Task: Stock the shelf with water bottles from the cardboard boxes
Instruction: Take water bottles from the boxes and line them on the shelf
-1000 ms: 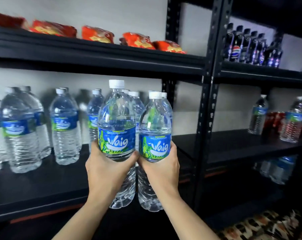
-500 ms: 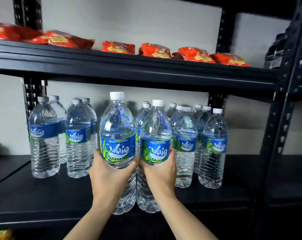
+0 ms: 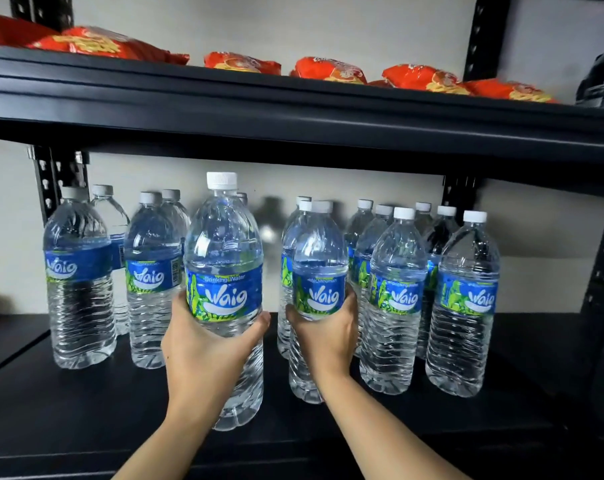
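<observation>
Centre frame, your left hand (image 3: 207,348) is curled round a clear plastic water bottle with a blue-green label (image 3: 224,258), held over the black metal shelf board (image 3: 68,410). Your right hand (image 3: 324,337) grips a second clear plastic bottle (image 3: 319,251) just beside the standing row (image 3: 394,306) at right. Lower both into the middle gap, bases flat, labels forward, without bumping neighbours.

The left grip (image 3: 207,348) is holding a tall water bottle (image 3: 224,251) upright, fingers curling round it just under the label, over the black shelf (image 3: 85,410). The right grip (image 3: 324,337) is holding a second bottle (image 3: 319,247) just beside the right-hand group of bottles (image 3: 466,299). A left-hand group of bottles (image 3: 80,278) is standing further along. Red snack packets (image 3: 331,69) are lying on the upper shelf (image 3: 293,109).
</observation>
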Demonstrator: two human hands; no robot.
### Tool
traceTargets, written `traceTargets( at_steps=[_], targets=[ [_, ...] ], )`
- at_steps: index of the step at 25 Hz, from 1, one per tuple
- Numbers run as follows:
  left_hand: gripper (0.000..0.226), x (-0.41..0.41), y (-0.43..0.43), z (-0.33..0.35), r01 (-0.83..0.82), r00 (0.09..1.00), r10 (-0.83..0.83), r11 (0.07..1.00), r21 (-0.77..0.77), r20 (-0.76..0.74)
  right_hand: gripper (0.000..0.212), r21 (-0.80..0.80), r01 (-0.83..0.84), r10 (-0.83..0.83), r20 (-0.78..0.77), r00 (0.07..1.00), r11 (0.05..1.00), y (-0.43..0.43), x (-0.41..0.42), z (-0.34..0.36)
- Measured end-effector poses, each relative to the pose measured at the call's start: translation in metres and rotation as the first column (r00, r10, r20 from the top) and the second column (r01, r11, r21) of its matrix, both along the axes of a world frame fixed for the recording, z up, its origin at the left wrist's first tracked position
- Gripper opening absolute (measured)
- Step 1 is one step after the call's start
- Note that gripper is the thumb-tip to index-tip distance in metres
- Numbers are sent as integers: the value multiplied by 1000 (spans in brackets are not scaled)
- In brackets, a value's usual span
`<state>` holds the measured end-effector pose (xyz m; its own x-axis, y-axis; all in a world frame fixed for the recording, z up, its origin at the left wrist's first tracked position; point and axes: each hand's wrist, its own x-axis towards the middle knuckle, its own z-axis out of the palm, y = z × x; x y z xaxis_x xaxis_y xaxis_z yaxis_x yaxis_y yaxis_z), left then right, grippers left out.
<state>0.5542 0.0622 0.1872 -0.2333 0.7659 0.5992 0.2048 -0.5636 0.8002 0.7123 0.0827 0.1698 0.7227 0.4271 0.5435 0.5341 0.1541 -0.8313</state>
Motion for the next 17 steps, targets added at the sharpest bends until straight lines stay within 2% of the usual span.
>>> traceTargets(
  at_steps=[4, 8, 10, 12, 14, 17],
  targets=[
    [79, 6, -6, -2, -29, 999, 30, 999, -26, 12, 98, -6, -30, 30, 40, 999, 1000, 3, 4, -12],
    [75, 17, -8, -7, -12, 1000, 13, 999, -43, 25, 118, -95, -115, 121, 59, 991, 989, -4, 6, -14],
    [76, 21, -8, -9, -18, 1000, 18, 1000, -23, 6, 122, -170, -172, 185, 62, 981, 970, -9, 10, -23],
    [73, 22, -7, -9, -3, 1000, 3, 1000, -16, -6, 117, -262, -268, 282, 16, 959, 927, -19, 18, -43],
    [73, 21, -6, -10, 13, 1000, -13, 999, -45, -16, 101, -368, -350, 353, -61, 934, 861, -30, 27, -65],
    [72, 20, -4, -13, 22, 1000, -22, 999, -44, -4, 85, -425, -380, 366, -119, 923, 821, -35, 37, -79]
  ],
)
